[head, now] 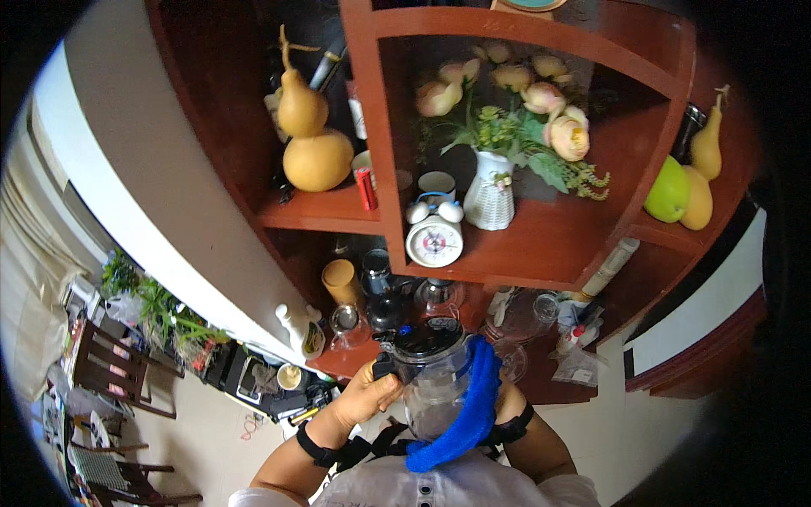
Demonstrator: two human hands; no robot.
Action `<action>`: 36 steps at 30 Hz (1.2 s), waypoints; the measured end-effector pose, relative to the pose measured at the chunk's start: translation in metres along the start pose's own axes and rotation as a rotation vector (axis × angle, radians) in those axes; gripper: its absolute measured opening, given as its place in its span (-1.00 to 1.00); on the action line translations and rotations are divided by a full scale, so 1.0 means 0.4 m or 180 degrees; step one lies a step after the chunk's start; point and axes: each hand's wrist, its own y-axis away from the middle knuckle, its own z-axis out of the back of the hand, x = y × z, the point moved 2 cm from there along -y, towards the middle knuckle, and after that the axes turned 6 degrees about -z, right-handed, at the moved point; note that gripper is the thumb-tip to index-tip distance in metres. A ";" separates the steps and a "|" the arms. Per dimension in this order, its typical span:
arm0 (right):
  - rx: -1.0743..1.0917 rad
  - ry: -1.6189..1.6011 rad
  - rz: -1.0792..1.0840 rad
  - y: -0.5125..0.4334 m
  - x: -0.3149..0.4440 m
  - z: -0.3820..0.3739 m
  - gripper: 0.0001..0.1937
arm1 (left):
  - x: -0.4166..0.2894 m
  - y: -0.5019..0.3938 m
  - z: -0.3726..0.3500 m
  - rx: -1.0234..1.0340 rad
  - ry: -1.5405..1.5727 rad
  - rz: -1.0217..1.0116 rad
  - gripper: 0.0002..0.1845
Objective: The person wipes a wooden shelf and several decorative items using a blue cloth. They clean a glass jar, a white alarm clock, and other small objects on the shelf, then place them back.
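Note:
A clear glass pot with a black lid is held up in front of my chest. My left hand is closed around its black handle. On the pot's other side, my right hand presses a blue cloth against the glass; the cloth hangs down towards my shirt and hides most of those fingers. Black straps circle both wrists.
Beyond the pot, a red-brown wooden shelf unit holds a white alarm clock, a white vase of flowers, gourds, a red battery, a white bottle and glassware. Chairs stand at the left.

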 end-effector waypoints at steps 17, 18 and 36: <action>-0.0566 0.3017 0.0724 0.087 0.193 -0.076 -0.45 | -0.010 -0.279 -0.198 0.0029 -0.1164 -0.0619 -0.78; -0.0601 0.2954 0.0809 0.101 0.196 -0.077 -0.47 | -0.009 -0.303 -0.209 -0.0062 -0.1266 -0.0701 -0.76; -0.1807 0.3956 0.0887 0.234 0.183 -0.022 -0.51 | 0.091 -0.609 -0.290 -0.0708 -0.2329 -0.1160 -0.66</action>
